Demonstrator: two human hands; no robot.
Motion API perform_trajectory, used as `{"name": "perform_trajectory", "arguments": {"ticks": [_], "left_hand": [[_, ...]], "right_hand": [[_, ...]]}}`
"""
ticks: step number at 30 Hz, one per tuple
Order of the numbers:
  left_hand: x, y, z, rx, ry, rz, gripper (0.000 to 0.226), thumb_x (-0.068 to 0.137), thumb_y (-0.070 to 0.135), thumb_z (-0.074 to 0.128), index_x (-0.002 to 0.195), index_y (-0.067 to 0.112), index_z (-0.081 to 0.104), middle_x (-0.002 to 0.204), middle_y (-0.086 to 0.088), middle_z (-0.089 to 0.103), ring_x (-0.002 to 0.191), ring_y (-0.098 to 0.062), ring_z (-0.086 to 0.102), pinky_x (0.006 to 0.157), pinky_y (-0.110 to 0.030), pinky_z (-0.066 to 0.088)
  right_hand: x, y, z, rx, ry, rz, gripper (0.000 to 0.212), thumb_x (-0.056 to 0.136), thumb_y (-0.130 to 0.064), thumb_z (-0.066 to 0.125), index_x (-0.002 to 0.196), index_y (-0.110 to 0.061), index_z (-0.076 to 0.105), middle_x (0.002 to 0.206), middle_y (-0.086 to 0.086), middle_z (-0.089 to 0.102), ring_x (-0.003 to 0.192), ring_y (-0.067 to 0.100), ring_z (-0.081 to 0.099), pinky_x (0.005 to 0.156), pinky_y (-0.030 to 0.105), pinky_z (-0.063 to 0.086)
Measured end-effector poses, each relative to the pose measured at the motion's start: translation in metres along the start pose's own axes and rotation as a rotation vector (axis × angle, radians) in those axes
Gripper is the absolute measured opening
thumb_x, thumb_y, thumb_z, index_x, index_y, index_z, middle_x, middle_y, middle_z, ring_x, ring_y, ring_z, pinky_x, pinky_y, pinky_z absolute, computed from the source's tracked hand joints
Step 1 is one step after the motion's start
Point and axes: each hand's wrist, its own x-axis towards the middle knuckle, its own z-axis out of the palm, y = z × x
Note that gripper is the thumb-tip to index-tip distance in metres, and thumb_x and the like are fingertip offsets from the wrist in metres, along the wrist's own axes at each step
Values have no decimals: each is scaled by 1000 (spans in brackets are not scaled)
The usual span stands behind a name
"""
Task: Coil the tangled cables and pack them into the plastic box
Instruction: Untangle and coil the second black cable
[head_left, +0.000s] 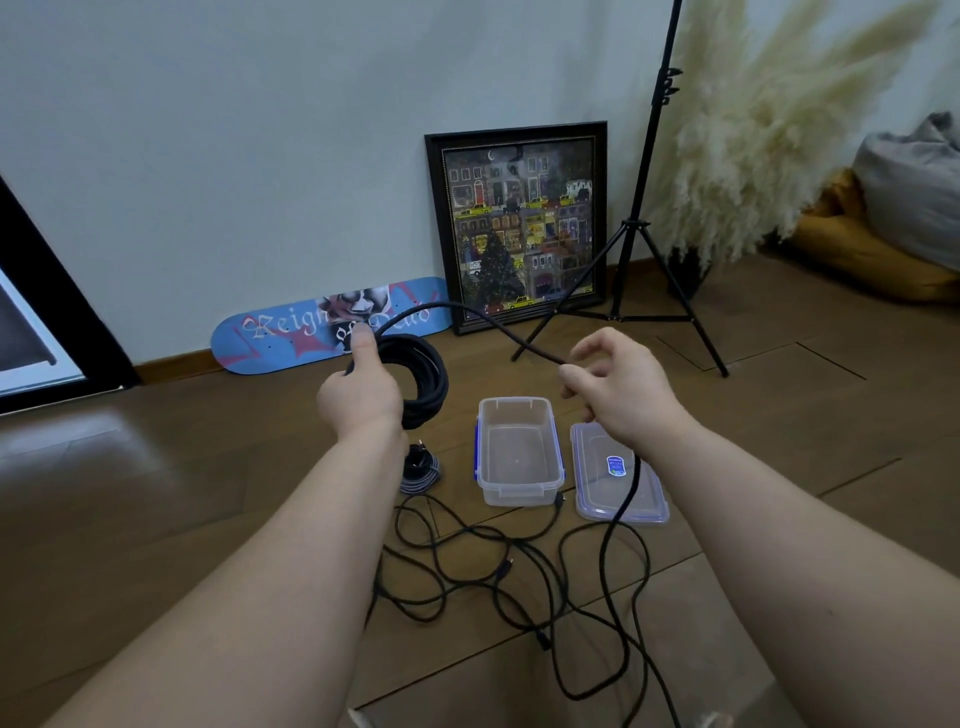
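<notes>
Head view: a black cable coil (421, 376) is gripped at centre frame by the left hand (361, 392); its trailing strand is pinched by the right hand (621, 392). Below, the loose cables (519, 566) could be snagged and dragged against the plastic box (519, 486).

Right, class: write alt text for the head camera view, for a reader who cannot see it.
A person's left hand grips a coil of black cable while the right hand pinches its loose run. On the wooden floor below sit an empty clear plastic box, its lid beside it, a small coiled cable and tangled black cables.
</notes>
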Motion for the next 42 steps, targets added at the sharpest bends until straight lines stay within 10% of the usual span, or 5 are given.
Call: {"name": "perform_trajectory", "arguments": {"ticks": [9,17,22,31,42], "left_hand": [[24,-11,-13,83,84,35,55,91,62,52,71,11,42,71,0,43,62,-18,43,65,-33,39],[17,-16,-6,251,-23,272,49,91,56,56,78,9,51,74,1,49,66,-17,46,53,-29,32],[-3,-17,11,90,-314,144,48,81,60,65,75,13,60,79,-8,63,75,-27,59,74,-42,55],[-22,-20,24,-1,-546,-11,34,88,49,65,74,19,60,64,2,49,56,-13,40,59,-30,33],[-38,-20,26,-28,-635,-69,34,95,48,55,79,19,63,62,2,48,53,-12,38,57,-28,32]], "right_hand": [[5,13,-10,-332,63,-99,8,93,-18,63,98,-19,68,92,-3,68,89,17,60,73,27,46],[-18,-47,13,-404,-632,-339,10,93,-20,62,85,-22,68,72,-14,61,64,-3,54,64,12,41],[-7,-47,16,201,-307,-226,6,91,-9,64,89,-10,69,75,-6,64,64,-7,57,63,9,44],[3,-28,33,171,-13,-165,14,83,-27,75,82,-18,64,77,-2,62,74,15,58,76,43,55],[-2,-18,35,-46,167,-186,32,83,-47,71,85,-20,54,82,-7,54,73,10,49,63,28,41]]}}
